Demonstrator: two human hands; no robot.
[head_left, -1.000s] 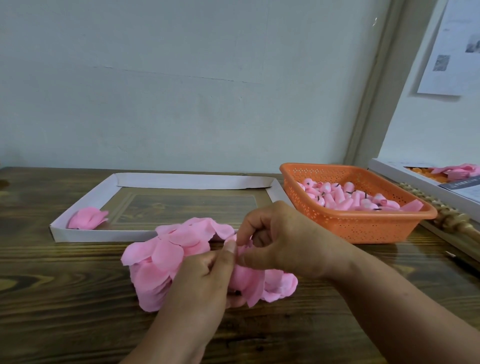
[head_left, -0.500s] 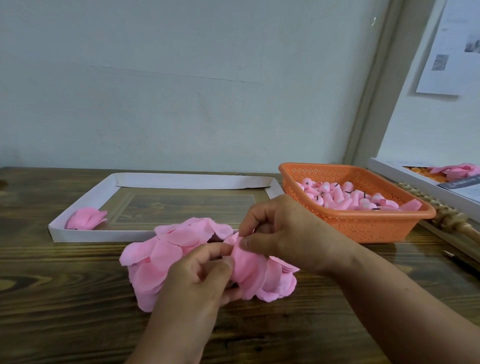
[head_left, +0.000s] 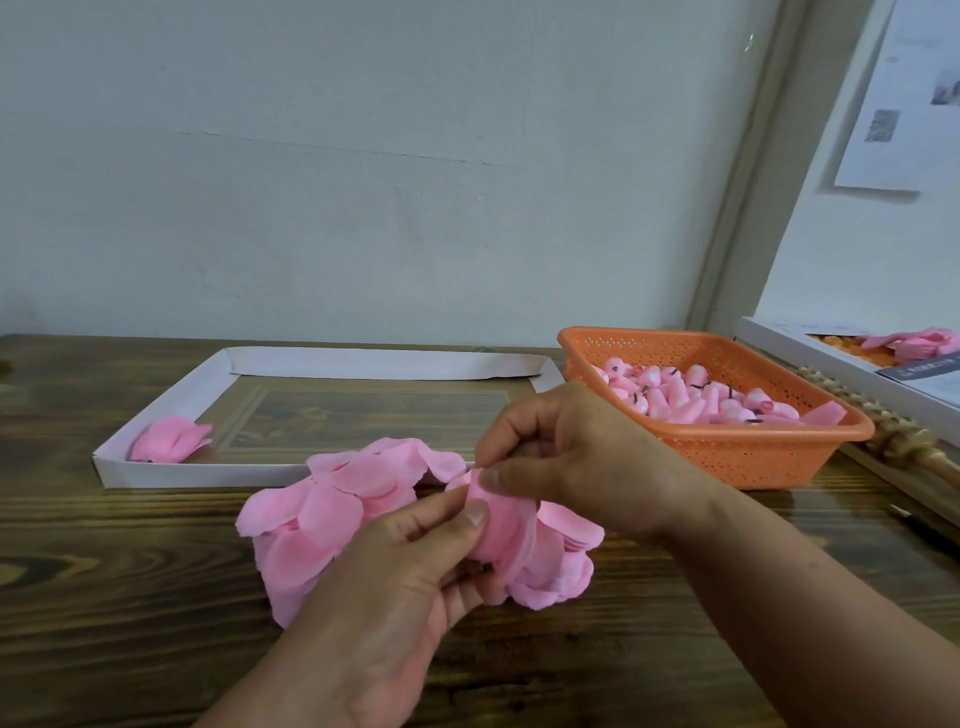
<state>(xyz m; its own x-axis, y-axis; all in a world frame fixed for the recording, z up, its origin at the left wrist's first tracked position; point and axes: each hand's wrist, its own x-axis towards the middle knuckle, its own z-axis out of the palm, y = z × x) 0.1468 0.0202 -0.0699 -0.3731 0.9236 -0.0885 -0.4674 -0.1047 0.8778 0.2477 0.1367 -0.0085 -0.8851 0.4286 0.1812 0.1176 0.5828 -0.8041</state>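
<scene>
- Nudged the thumb of the left hand (head_left: 395, 587) a touch rightward across the petal since half a second earlier; kept the right hand (head_left: 587, 467) almost in place above it.
- Pinched the pink fabric petal (head_left: 504, 527) with the left hand, thumb flat on the near face, curled fingers behind and beneath.
- Pinched the top edge of that same petal with the right hand, thumb tip and forefinger pressed together on it, remaining fingers curled inward.
- Held the petal just above the tabletop, at the right end of the pile of pink petals (head_left: 332, 512), touching the loose petals under it; could not tell whether anything sat wrapped inside.
- Left the pile lying on the dark wooden table (head_left: 114, 597), directly in front of the white cardboard tray (head_left: 374, 362) and covering part of the tray's near wall in view.
- Kept one pink flower (head_left: 169, 440) in the near left corner of the tray, well apart from both hands.
- Had the orange plastic basket (head_left: 753, 460) just right of the tray and behind the right hand, filled with pink buds (head_left: 691, 402) showing small dark marks.
- Noted, at the far right edge, a white box (head_left: 779, 343) with more pink petals on top, a beaded wooden rod (head_left: 898, 441) between that box and the basket, and a printed sheet (head_left: 904, 104) on the wall above.
</scene>
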